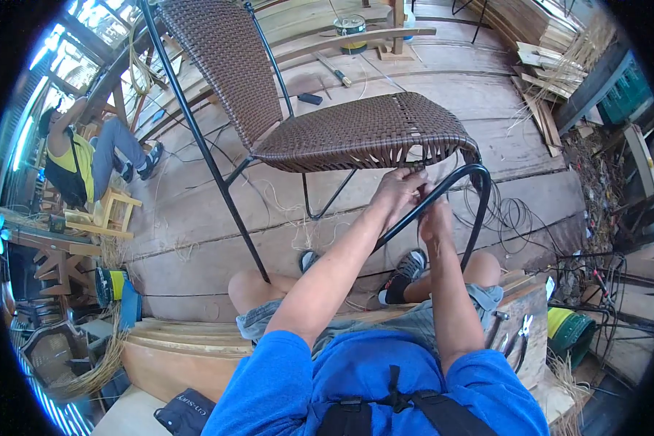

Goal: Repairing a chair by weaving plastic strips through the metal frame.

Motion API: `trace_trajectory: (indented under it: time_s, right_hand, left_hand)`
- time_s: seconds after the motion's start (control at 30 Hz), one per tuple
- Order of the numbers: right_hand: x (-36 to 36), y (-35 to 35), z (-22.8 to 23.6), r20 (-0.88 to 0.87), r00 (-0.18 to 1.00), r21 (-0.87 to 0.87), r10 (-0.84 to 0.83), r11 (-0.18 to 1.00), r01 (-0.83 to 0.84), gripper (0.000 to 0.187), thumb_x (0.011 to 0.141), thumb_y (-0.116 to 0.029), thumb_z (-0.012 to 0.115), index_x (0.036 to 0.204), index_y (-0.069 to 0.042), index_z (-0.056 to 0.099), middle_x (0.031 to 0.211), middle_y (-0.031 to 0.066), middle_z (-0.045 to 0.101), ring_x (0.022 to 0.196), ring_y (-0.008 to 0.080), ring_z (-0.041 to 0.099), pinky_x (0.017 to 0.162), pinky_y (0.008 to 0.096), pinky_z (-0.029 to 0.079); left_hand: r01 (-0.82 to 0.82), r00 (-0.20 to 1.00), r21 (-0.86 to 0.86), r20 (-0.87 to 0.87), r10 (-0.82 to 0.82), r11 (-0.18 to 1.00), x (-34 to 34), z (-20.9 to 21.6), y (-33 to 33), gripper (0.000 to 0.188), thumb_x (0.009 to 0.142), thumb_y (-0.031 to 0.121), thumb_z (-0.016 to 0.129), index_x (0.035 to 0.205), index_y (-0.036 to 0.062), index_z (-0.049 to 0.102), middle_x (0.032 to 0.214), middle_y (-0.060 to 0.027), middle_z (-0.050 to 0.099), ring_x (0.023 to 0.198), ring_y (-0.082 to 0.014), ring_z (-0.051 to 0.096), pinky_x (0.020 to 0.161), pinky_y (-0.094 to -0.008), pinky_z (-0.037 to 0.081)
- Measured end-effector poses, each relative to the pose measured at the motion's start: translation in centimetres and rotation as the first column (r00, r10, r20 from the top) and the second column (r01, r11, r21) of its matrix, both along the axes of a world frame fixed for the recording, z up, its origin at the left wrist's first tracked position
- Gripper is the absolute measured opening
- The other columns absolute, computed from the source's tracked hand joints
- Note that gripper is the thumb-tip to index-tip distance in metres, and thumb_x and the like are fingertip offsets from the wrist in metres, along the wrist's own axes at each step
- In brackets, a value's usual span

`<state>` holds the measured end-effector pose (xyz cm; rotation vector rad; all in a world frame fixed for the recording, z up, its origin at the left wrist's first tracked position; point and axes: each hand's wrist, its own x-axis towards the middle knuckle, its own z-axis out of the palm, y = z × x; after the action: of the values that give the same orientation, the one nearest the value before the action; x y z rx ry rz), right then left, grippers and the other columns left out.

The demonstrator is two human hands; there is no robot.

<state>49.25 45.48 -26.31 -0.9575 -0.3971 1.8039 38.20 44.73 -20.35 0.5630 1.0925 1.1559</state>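
A chair with a black metal frame (209, 156) stands tipped before me, its seat (363, 125) and backrest (218, 58) woven in brown strands. Under the near front edge of the seat, my left hand (400, 189) is closed with its fingers pinched close to the weave. Just below and to the right, my right hand (436, 220) is closed too, its fingertips meeting the left ones beside the curved black leg tube. Whatever the fingers hold is too small and hidden to make out. Loose strands hang along the seat's edge, with gaps in the weave near its front.
Coiled dark strand (512, 218) lies on the plank floor to the right. A brush (341, 78) and a tin (351, 33) are beyond the chair. Pliers (519, 341) rest on a board at my right. Another person (87, 160) sits at the far left near a wooden stool (116, 212).
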Motion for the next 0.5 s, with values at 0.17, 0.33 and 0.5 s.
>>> trace_trajectory:
  time_s: [0.17, 0.33, 0.5]
  right_hand:
    - [-0.6, 3.3, 1.7, 0.054, 0.958, 0.154, -0.282, 0.95, 0.271, 0.022, 0.089, -0.008, 0.045, 0.11, -0.001, 0.047, 0.093, 0.0095, 0.061, 0.074, 0.0176, 0.059, 0.063, 0.0289, 0.048]
    - [-0.2, 4.6, 3.3, -0.139, 0.906, -0.013, -0.4, 0.915, 0.402, 0.03, 0.088, -0.007, 0.041, 0.117, 0.0, 0.043, 0.099, 0.0118, 0.058, 0.076, 0.0193, 0.057, 0.067, 0.0309, 0.048]
    - [0.5, 2.1, 1.0, -0.147, 0.96, 0.194, -0.238, 0.945, 0.264, 0.019, 0.089, -0.013, 0.046, 0.105, -0.003, 0.051, 0.08, 0.0047, 0.056, 0.067, 0.0126, 0.052, 0.06, 0.0259, 0.043]
  left_hand:
    - [-0.035, 0.999, 0.044, -0.008, 0.035, 0.998, 0.8, -0.2, -0.1, 0.014, 0.088, 0.015, 0.053, 0.097, 0.0042, 0.057, 0.077, -0.0005, 0.056, 0.062, -0.0067, 0.051, 0.056, -0.0191, 0.045]
    - [-0.004, 0.989, 0.023, 0.149, 0.0, 1.0, 0.1, 0.2, -1.1, 0.016, 0.089, 0.017, 0.051, 0.1, 0.0055, 0.053, 0.074, 0.0017, 0.052, 0.056, -0.0065, 0.046, 0.048, -0.0185, 0.041]
    - [-0.01, 0.944, -0.011, 0.329, 0.013, 1.0, -0.3, 0.0, -1.7, 0.024, 0.091, 0.022, 0.05, 0.108, 0.0051, 0.054, 0.073, 0.0024, 0.051, 0.054, -0.0021, 0.04, 0.044, -0.0118, 0.033]
